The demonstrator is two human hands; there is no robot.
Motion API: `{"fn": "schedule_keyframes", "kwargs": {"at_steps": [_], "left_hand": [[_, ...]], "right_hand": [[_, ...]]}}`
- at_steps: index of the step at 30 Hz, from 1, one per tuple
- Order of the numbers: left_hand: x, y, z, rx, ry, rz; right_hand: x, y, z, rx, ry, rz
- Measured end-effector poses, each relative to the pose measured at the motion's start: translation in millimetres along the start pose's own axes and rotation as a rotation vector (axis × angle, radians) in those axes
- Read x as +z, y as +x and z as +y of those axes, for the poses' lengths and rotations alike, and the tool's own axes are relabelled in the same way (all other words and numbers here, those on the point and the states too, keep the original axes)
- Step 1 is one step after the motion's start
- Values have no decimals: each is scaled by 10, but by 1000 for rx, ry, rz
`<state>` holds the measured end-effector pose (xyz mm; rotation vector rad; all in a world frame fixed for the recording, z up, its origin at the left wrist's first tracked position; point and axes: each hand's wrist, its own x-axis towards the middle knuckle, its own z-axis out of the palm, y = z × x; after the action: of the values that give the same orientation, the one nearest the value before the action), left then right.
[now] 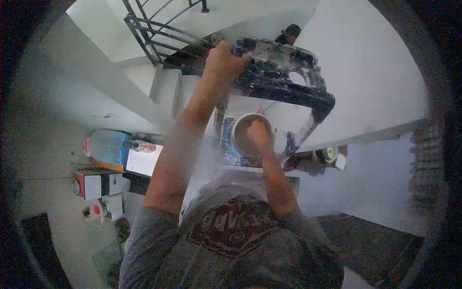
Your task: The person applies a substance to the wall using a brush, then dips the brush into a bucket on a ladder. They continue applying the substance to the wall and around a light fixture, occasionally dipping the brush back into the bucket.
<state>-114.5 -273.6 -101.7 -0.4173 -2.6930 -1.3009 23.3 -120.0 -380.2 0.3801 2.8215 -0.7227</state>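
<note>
My left hand [225, 63] is at the left end of the dark, paint-spotted top of a ladder [269, 62], its fingers wrapped on the edge. Lower down, a round pale-rimmed bucket [237, 131] stands on a paint-splashed blue and white step [231, 156]. My right hand [260, 134] reaches into the bucket with its fingers closed; what they hold, if anything, is hidden. Something small and red [261, 110] shows behind the bucket's rim. A white round spot [298, 78] lies on the ladder top.
A black metal railing [159, 31] runs at the upper left. Another person [290, 34] in a dark cap is beyond the ladder top. At the left are a large water bottle [108, 146] and boxes [91, 185]. A green-lidded container [330, 154] is at the right.
</note>
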Motion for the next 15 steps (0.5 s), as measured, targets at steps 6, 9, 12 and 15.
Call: {"fn": "schedule_keyframes", "kwargs": {"at_steps": [6, 9, 12, 15], "left_hand": [[3, 12, -39, 22, -52, -74], [-23, -18, 6, -14, -92, -94], [-21, -33, 20, 11, -11, -3], [-4, 5, -13, 28, 14, -23]], "right_hand": [[615, 151, 554, -172, -133, 239], [556, 129, 420, -186, -111, 173], [89, -150, 218, -211, -89, 192], [-306, -512, 219, -208, 174, 285]]}}
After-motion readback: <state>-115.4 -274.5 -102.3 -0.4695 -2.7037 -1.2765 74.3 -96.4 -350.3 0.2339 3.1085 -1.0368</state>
